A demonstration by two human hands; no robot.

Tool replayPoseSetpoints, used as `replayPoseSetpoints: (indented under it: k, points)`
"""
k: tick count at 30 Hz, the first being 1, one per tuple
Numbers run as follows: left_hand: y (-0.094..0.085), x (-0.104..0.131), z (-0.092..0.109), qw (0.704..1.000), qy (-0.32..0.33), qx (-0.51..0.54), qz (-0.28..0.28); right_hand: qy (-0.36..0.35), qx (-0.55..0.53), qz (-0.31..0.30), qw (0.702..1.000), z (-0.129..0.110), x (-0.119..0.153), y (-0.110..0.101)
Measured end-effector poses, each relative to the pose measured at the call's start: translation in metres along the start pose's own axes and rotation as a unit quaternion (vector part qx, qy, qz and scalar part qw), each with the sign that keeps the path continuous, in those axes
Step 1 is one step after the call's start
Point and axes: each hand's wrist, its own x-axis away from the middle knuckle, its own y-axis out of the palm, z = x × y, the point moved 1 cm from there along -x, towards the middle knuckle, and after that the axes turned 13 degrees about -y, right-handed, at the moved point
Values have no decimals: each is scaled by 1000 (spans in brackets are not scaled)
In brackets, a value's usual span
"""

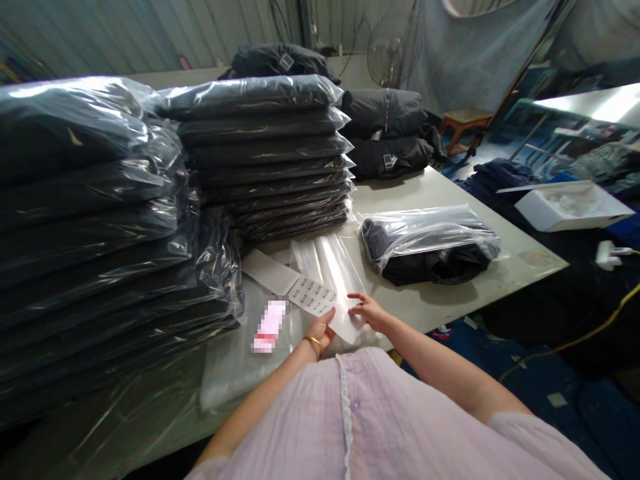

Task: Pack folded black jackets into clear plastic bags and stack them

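Note:
My left hand [321, 331], with a bangle at the wrist, grips a white sheet of barcode labels [313, 297] between thumb and fingers. The sheet's printed rows lie left of the thumb, and its blank end reaches toward my right hand [369, 313]. That hand is beside the blank end with its fingers apart; whether a small label sticks to a fingertip cannot be made out. Under the sheet lie clear plastic bags [330, 257]. A blurred pink slip [270, 327] rests on the bags to the left. Right of my hands, a dark folded garment [430, 250] lies partly inside a clear bag.
Tall stacks of bagged dark garments [265, 153] rise at the left and back of the table [520, 257]. More folded dark garments [387, 133] sit at the far edge. Beyond stand a wooden stool [465, 120], a fan [387, 60] and an open white box [573, 207].

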Motion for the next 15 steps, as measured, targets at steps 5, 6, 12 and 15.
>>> replayPoseSetpoints:
  k: [5,6,12,15]
  points:
    - [-9,-7,-5,997,66,21,44,-168,236,-37,956,-15,7,0]
    - [-11,-8,-6,995,82,6,55,-226,283,-30,932,-20,9,2]
    - [-16,-10,-1,982,133,-90,95,-388,439,-80,806,-46,3,20]
    - [-14,-9,6,981,126,-100,103,-395,479,-135,772,-50,-6,27]
